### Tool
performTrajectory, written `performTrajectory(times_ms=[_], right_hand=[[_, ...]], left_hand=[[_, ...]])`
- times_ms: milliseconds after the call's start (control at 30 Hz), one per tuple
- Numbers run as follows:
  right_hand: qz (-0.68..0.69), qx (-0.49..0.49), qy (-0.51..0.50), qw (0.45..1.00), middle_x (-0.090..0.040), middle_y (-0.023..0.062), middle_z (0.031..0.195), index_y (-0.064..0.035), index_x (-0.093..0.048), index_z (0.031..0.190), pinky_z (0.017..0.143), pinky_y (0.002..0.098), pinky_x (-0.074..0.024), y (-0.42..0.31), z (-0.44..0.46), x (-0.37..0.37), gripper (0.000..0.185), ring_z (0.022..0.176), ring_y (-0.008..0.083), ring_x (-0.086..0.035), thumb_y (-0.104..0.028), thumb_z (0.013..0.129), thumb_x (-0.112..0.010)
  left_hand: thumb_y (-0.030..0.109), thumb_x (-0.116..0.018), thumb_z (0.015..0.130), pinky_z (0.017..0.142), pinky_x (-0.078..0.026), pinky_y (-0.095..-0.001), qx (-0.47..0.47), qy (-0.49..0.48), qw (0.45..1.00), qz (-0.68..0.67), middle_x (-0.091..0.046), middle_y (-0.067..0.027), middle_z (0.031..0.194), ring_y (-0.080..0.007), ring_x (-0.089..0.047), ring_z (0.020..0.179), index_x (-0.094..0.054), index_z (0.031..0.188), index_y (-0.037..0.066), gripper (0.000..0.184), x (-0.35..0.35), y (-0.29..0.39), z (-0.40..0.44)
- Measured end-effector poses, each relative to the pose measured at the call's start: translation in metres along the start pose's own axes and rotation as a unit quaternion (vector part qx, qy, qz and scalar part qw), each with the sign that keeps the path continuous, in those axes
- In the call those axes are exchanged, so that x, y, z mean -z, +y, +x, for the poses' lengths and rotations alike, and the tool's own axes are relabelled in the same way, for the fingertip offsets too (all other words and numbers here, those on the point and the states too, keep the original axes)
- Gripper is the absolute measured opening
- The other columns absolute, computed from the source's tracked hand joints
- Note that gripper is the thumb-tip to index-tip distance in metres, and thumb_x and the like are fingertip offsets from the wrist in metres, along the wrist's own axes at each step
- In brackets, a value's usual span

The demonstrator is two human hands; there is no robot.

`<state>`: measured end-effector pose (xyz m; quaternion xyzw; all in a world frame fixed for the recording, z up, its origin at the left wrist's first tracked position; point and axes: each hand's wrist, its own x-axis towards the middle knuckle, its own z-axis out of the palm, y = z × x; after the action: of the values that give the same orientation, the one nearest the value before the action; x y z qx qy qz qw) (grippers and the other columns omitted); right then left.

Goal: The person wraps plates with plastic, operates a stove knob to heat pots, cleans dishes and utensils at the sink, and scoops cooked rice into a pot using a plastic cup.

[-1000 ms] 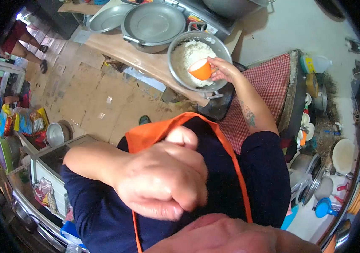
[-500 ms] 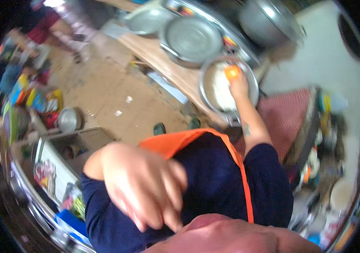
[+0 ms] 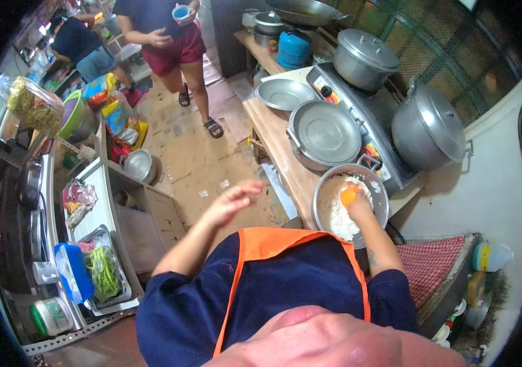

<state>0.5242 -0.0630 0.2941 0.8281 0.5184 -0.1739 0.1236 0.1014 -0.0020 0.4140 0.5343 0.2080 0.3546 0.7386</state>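
Observation:
My right hand (image 3: 360, 208) reaches into a metal pot (image 3: 320, 221) on the wooden bench. Its fingers are closed on a small orange plastic scoop (image 3: 349, 196); its full shape is hidden. Below the scoop, white powder that looks like flour (image 3: 340, 221) covers part of the pot's bottom. My left hand (image 3: 236, 200) is raised in the air in front of my orange apron (image 3: 279, 240), over the floor. Its fingers are apart and loosely bent, with nothing in them.
Beside the pot sit a lidded pan (image 3: 325, 131) and a metal basin (image 3: 285, 93). A stove (image 3: 359, 122) carries large lidded pots (image 3: 427, 128). On my left, a shelf holds a tray of green vegetables (image 3: 103, 272). Ahead, a person (image 3: 175, 55) holds a blue cup (image 3: 181, 12).
My left hand has moved from close under my face out forward, its fingers loosening. The right hand stays in the pot with the scoop. My view has tilted up, and a person ahead is nearer.

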Motion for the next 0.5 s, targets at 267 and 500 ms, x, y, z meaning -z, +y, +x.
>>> performTrajectory(times_ms=[267, 500], right_hand=[[-0.246, 0.171, -0.036, 0.953, -0.037, 0.0272, 0.121, 0.0049, -0.054, 0.103, 0.091, 0.0298, -0.034, -0.022, 0.011, 0.021, 0.039, 0.11, 0.0317, -0.043, -0.012, 0.067, -0.055], [-0.261, 0.061, -0.001, 0.963, -0.041, 0.0254, 0.119, 0.0024, -0.047, 0.113, 0.089, 0.0357, -0.0349, -0.03, -0.004, 0.009, 0.044, 0.112, 0.0314, -0.041, -0.019, 0.075, -0.047]], left_hand=[[0.023, -0.038, 0.085, 0.084, -0.029, -0.0473, -0.335, -0.581, 0.721, 0.174, -0.049, -0.0151, 0.106, -0.0322, -0.041, 0.105, -0.061, 0.085, 0.01, 0.026, -0.153, 0.173, 0.016], [0.019, -0.041, 0.083, 0.084, -0.022, -0.0454, -0.34, -0.589, 0.717, 0.154, -0.05, -0.0099, 0.099, -0.0293, -0.043, 0.101, -0.061, 0.084, 0.009, 0.022, -0.172, 0.167, 0.009]])
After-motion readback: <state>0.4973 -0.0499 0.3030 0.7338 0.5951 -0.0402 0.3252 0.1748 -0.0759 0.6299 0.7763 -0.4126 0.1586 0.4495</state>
